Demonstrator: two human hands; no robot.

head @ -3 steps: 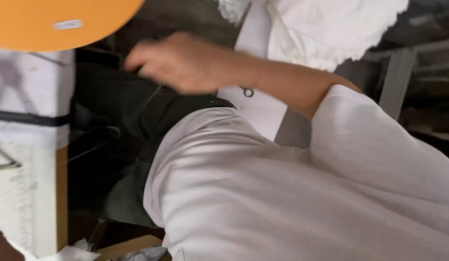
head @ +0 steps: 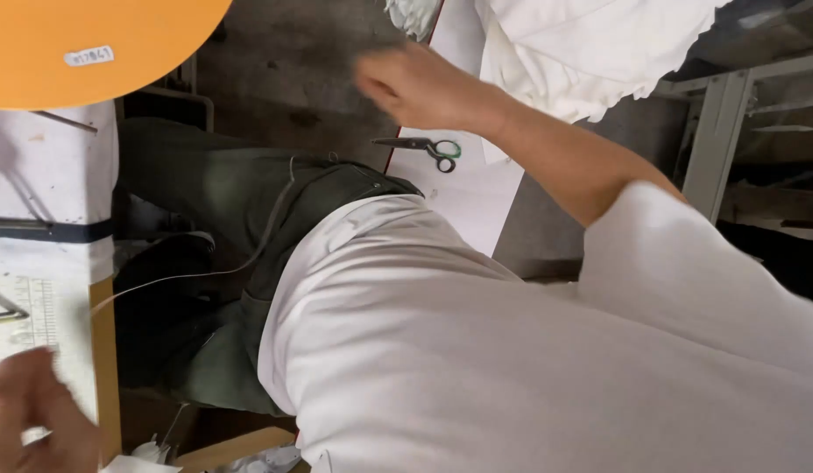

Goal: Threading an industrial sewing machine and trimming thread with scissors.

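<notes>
My right hand (head: pixel 415 88) is stretched out from a white sleeve toward the top of the view. It is blurred, with loosely bent fingers and nothing visible in it. It hovers just above black scissors with green-lined handles (head: pixel 434 151), which lie on a white sheet (head: pixel 463 197). A heap of white fabric (head: pixel 582 52) lies just right of the hand. My left hand (head: pixel 30 416) is a blur at the bottom left, over a white board with a ruler (head: pixel 25 320); its grip is unclear. My white shirt and dark trousers fill the middle.
An orange round top (head: pixel 91 39) with a small white label is at the top left. A black strap (head: pixel 47 229) crosses the white board. A thin pale cord (head: pixel 205 271) runs over my trousers. A grey metal frame (head: pixel 713 131) stands at the right.
My right hand has moved right, toward the white fabric and above the scissors. My left hand has come into view at the bottom left.
</notes>
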